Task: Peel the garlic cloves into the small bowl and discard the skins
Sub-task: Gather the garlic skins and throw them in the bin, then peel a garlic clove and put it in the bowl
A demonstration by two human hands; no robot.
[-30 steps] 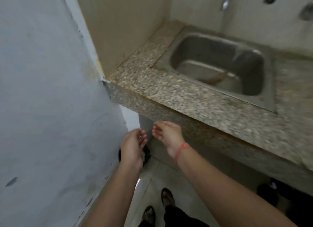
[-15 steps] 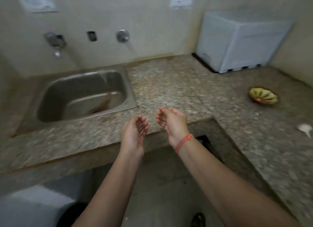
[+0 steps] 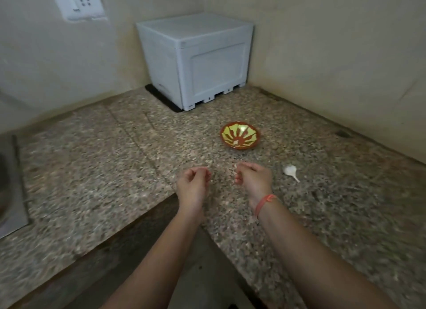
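A small red and yellow patterned bowl (image 3: 240, 135) sits on the speckled granite counter (image 3: 115, 161), and I see nothing in it. A white garlic bulb (image 3: 290, 170) with its stalk lies on the counter to the right of my hands. My left hand (image 3: 193, 182) hovers over the counter's inner corner with its fingers loosely curled and nothing in it. My right hand (image 3: 252, 177), with a red thread at the wrist, hovers between the bowl and the bulb, also loosely curled. A tiny pale speck shows by its fingertips, too small to identify.
A white plastic box (image 3: 196, 59) stands in the back corner against the walls. The steel sink's edge (image 3: 9, 182) shows at the far left. A switch and socket plate (image 3: 77, 2) is on the wall. The counter is L-shaped, with floor below its inner corner.
My view has swung right, from the floor by the wall past the sink to the counter corner. My hands rose over the counter and their open fingers have curled in.
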